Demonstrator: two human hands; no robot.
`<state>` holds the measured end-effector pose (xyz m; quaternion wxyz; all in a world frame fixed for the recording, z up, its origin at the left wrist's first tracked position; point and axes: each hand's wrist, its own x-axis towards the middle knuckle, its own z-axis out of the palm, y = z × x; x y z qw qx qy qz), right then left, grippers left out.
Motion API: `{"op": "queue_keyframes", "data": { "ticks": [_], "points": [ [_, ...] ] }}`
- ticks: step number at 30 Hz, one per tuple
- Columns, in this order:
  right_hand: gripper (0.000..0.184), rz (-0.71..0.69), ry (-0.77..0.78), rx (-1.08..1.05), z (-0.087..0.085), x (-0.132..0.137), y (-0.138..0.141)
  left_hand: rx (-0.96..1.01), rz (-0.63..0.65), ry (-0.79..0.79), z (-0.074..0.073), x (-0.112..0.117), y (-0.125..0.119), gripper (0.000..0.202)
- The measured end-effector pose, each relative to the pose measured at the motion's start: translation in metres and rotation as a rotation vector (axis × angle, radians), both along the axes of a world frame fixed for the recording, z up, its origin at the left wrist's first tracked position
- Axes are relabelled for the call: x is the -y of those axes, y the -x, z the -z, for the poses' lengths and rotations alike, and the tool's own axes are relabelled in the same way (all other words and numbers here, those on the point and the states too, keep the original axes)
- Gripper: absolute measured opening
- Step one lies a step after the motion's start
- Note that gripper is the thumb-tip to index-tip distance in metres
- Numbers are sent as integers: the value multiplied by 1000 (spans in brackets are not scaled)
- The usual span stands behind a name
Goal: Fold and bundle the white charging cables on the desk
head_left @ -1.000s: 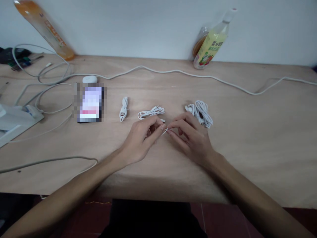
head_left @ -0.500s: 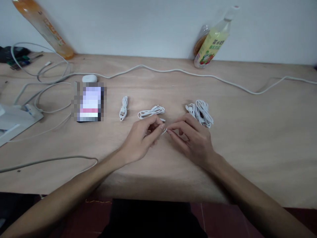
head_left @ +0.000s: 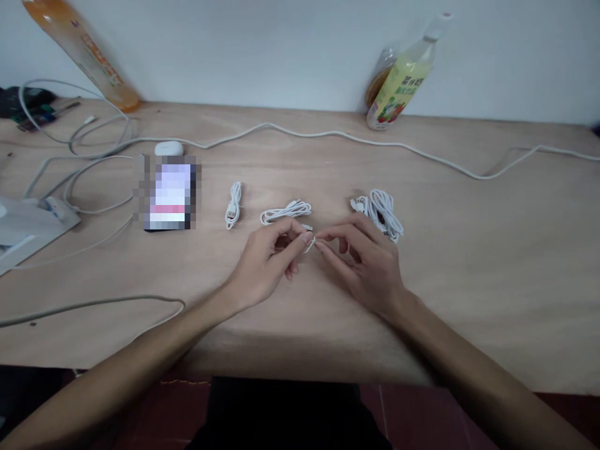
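Between finger and thumb, my left hand (head_left: 267, 259) pinches a short, thin white twist tie (head_left: 309, 244) over the middle of the table. My right hand (head_left: 363, 256) is closed at the tie's other end, its thumb and forefinger tips pressed close together. Just beyond my left fingers lies a coiled white USB cable (head_left: 285, 211), partly covered by that hand. A second bundled white cable (head_left: 233, 205) rests farther left, its USB plug toward me. Past my right knuckles is a heap of coiled white cables (head_left: 385, 209), its near side partly hidden.
A lit phone (head_left: 169, 197), blurred over, and a white earbud case (head_left: 169, 149) lie to the left. An orange drink bottle (head_left: 89, 59) and a yellow-labelled bottle (head_left: 403, 81) stand by the wall. A long white cord (head_left: 337, 132) crosses the table's back.
Both hands keep almost the same place. The fingertips have shifted slightly around the twist tie, and my left hand's lower fingers have dropped a little. The cables on the table have not moved.
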<state>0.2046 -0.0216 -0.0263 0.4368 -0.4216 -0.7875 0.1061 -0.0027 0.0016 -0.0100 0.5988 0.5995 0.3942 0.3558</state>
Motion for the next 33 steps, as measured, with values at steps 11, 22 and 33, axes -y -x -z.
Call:
{"op": "queue_keyframes", "data": {
  "ticks": [11, 22, 33],
  "points": [
    [14, -86, 715, -474, -13, -1, 1, -98, -149, -352, 2, 2, 0, 15],
    [12, -33, 489, -343, -10, 2, 3, -71, -106, -266, 2, 1, 1, 10],
    [14, 52, 35, 13, 2, 1, 3, -4, -59, 5, -1, 3, -3, 13]
  ]
}}
